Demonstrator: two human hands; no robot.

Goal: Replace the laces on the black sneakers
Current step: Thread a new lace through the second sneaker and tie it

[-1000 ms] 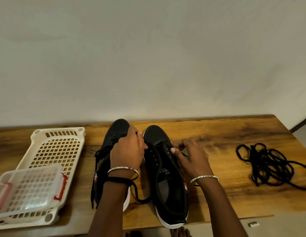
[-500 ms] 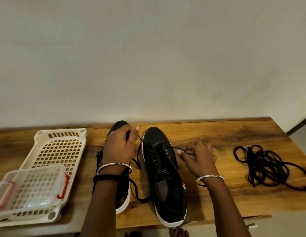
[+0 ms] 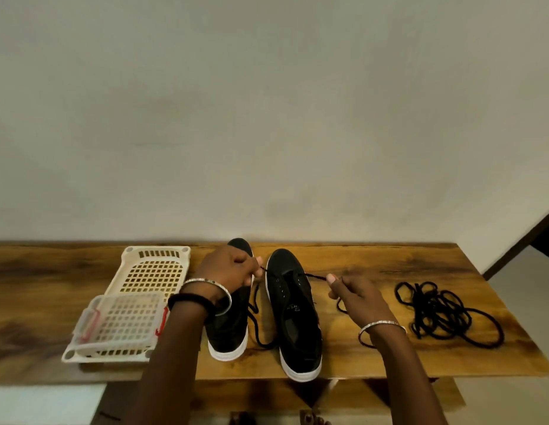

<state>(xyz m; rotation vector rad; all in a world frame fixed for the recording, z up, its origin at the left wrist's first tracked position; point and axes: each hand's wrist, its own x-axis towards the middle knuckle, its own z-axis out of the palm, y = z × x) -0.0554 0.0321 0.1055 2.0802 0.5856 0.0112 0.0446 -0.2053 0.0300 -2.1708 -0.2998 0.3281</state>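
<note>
Two black sneakers with white soles stand side by side on the wooden table point(image 3: 374, 265), toes toward the wall. The right sneaker point(image 3: 294, 314) has a black lace point(image 3: 310, 276) running across its front eyelets. My left hand point(image 3: 233, 268) pinches one end of that lace just left of the toe, above the left sneaker point(image 3: 227, 332), which it partly hides. My right hand point(image 3: 356, 294) pinches the other end to the right of the shoe. The lace is stretched between both hands, and a loose length point(image 3: 258, 329) trails between the shoes.
A cream plastic basket point(image 3: 156, 268) with a smaller clear lidded box point(image 3: 120, 323) resting on it sits at the left. A tangled pile of black laces point(image 3: 439, 311) lies on the table at the right. The wall stands close behind the table.
Both hands have moved apart from the right sneaker, drawing the lace out taut across its front. The view has tilted up and back.
</note>
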